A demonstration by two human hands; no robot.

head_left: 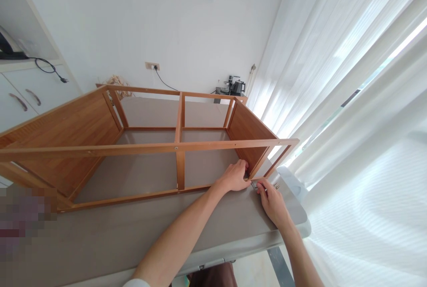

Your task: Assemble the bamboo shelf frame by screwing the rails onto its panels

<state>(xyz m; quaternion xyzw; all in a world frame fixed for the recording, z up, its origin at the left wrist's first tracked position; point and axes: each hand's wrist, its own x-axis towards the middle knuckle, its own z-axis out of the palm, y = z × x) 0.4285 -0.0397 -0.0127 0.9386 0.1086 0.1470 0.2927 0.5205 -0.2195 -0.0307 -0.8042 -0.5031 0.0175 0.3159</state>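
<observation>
A brown wooden frame (213, 145) with a slatted centre divider and solid end panels lies on a grey-covered surface. My left hand (235, 176) is closed round its lower front rail, near the right end panel (251, 127). A small dark thing shows by those fingertips; I cannot make out what it is. Just to the right, my right hand (271, 200) pinches a thin bent metal hex key (254, 185), which reaches toward the rail beside my left thumb. Small metal pieces, apparently screws (276, 185), lie beyond my right hand.
The grey-covered surface (133, 229) has a rounded right corner. White curtains (367, 167) hang close on the right. Behind the frame stand a black kettle (239, 87) and a wall socket (152, 65) with a cord. White cabinets (20, 100) are at left; a patch below them is pixelated.
</observation>
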